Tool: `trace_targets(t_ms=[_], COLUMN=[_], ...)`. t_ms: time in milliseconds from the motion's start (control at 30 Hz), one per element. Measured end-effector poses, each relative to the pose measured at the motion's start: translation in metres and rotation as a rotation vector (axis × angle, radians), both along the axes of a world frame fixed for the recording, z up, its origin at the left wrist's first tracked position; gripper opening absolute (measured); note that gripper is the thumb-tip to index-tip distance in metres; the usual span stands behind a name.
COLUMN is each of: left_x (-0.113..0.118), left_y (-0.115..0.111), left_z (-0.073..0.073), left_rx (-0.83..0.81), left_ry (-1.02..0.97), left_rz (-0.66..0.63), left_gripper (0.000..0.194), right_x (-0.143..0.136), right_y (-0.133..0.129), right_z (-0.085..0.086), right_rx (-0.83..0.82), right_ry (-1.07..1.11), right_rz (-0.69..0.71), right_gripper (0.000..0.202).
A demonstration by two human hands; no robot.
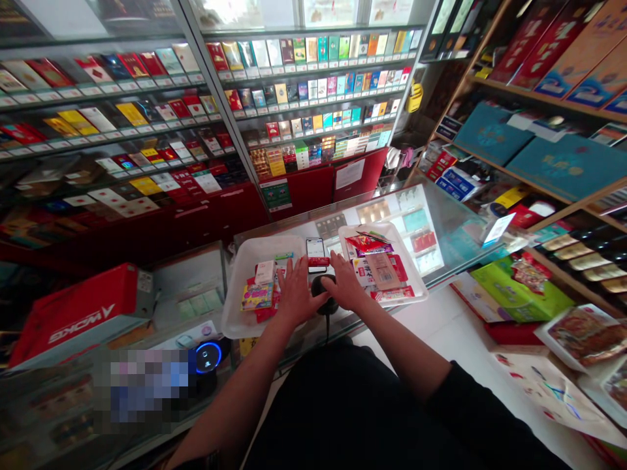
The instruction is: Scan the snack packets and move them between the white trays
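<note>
Both hands reach over the glass counter around a black rounded device (324, 294) with a cable. My left hand (296, 292) has its fingers spread, over the right side of a white tray (234, 297) of small packets; its thumb touches the device. My right hand (345, 282) has its fingers extended at the left edge of a second tray (420, 287) with packets, its thumb near the device. Between the fingertips a small red item (318, 262) lies across a phone (315, 247) with a lit screen. Neither hand is wrapped round anything.
A red shoebox-like box (83, 313) and a round device with a blue ring (208, 357) are at the left. Shelves of small packs (313, 88) stand behind the counter. On the right are a green box (514, 287), a standing card (498, 230) and shelves with blue boxes (568, 163).
</note>
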State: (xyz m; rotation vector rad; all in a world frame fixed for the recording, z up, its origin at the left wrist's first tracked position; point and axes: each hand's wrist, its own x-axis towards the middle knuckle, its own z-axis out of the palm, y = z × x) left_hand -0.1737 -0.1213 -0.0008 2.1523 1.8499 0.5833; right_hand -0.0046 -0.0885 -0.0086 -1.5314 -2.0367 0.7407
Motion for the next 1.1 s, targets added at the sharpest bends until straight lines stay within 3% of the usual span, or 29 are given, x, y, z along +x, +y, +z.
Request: trace_targets(t_ms=[200, 400, 733, 933, 1100], left_x=[-0.001, -0.003, -0.003, -0.011, -0.026], left_y=[0.0, 0.001, 0.001, -0.004, -0.016], left_z=[-0.005, -0.012, -0.006, -0.008, -0.015], left_rx=[-0.015, -0.038, -0.038, -0.008, -0.023], left_ry=[-0.017, -0.061, -0.038, -0.023, -0.024], left_rz=[-0.003, -0.035, -0.042, -0.035, 0.046], left_gripper=[0.102, 0.109, 0.109, 0.11, 0.106], right_x=[-0.002, -0.002, -0.006, -0.015, -0.031], right_y=[-0.001, -0.001, -0.005, -0.007, -0.01], right_z=[0.0, -0.003, 0.01, 0.01, 0.015], right_rx=[0.011, -0.003, 0.022, 0.047, 0.05], right_ry=[-0.028, -0.054, -0.055, -0.079, -0.111], right_rz=[-0.017, -0.034, -0.038, 0.018, 0.098], right_gripper=[0.086, 0.091, 0.092, 0.094, 0.092])
